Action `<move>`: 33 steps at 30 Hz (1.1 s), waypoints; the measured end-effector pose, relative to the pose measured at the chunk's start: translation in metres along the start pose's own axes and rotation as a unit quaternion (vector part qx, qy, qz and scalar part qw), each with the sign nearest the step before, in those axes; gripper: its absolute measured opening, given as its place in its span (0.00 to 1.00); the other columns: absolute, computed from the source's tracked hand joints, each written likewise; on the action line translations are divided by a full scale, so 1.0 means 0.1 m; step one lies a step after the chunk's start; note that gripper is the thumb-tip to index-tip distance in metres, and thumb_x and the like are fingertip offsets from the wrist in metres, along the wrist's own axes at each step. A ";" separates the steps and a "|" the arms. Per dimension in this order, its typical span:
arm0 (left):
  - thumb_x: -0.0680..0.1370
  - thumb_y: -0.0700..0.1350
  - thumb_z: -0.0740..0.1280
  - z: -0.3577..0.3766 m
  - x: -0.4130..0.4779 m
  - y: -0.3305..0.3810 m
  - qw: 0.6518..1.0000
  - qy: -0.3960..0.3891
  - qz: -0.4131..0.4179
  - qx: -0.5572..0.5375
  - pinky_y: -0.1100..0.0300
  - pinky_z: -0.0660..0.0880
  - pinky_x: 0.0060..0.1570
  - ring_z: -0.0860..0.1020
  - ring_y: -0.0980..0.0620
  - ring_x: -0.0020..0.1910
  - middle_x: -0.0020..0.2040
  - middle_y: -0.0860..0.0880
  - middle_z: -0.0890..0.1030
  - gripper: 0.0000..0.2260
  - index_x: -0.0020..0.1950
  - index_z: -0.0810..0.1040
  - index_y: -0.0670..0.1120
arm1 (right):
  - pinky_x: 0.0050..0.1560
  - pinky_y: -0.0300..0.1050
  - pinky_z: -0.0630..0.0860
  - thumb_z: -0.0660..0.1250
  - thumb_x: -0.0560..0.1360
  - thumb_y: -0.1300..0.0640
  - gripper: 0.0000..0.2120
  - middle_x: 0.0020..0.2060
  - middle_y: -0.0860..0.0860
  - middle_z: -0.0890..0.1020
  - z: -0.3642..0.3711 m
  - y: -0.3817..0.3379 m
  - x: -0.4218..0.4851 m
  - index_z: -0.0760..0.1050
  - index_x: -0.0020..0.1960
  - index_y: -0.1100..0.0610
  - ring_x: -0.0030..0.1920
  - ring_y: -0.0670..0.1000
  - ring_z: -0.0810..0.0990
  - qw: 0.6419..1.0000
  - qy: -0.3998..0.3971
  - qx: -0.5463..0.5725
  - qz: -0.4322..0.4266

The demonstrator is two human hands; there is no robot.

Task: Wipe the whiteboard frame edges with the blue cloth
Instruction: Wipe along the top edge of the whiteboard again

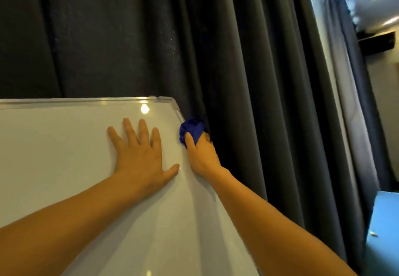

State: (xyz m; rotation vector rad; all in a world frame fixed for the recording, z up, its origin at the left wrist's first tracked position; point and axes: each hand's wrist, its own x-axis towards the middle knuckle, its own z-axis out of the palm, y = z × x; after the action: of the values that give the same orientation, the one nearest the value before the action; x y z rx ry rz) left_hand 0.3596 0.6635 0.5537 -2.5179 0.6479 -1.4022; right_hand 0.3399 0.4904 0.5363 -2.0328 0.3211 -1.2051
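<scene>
Right hand bunches blue cloth at fingertips.

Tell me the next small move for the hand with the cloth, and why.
Probably slide the right hand and its bunched blue cloth up along the whiteboard's right frame edge toward the top corner. The cloth sits on that edge just below the corner, and the left hand lies flat on the board, apparently steadying it.
</scene>
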 end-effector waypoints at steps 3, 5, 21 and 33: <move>0.68 0.76 0.40 0.01 -0.09 0.18 1.000 0.002 0.017 -0.008 0.21 0.41 0.66 0.40 0.24 0.75 0.81 0.37 0.44 0.50 0.80 0.44 0.42 | 0.75 0.57 0.59 0.52 0.80 0.40 0.27 0.75 0.58 0.66 0.00 0.46 -0.70 0.64 0.73 0.55 0.75 0.59 0.60 0.999 0.046 -0.018 0.011; 0.68 0.76 0.39 0.02 -0.12 0.23 1.000 0.005 0.019 -0.009 0.20 0.42 0.65 0.42 0.24 0.75 0.81 0.37 0.46 0.51 0.80 0.46 0.41 | 0.77 0.55 0.53 0.52 0.81 0.42 0.24 0.73 0.54 0.69 -0.10 0.77 -1.21 0.67 0.71 0.54 0.77 0.57 0.56 0.997 0.067 -0.041 0.017; 0.77 0.66 0.48 0.16 -1.37 1.48 0.952 -0.028 0.302 -0.048 0.27 0.41 0.70 0.43 0.29 0.77 0.82 0.41 0.48 0.36 0.81 0.49 0.49 | 0.72 0.63 0.30 0.59 0.80 0.58 0.18 0.80 0.50 0.53 -0.64 1.48 -2.79 0.72 0.69 0.52 0.79 0.58 0.37 0.951 0.065 -0.298 0.059; 0.76 0.65 0.53 0.18 -2.10 1.82 0.896 -0.097 0.401 -0.163 0.36 0.43 0.76 0.47 0.34 0.79 0.80 0.39 0.56 0.40 0.80 0.50 0.41 | 0.71 0.71 0.35 0.61 0.79 0.56 0.24 0.78 0.46 0.61 -1.02 1.61 -3.30 0.67 0.74 0.49 0.79 0.58 0.42 0.942 -0.112 -0.305 0.088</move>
State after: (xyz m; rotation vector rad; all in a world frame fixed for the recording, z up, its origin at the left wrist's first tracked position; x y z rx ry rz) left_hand 0.2268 0.5973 0.3180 -2.1024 1.7292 -0.7672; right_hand 0.1044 0.5106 0.2372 -2.5693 0.8258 -0.8071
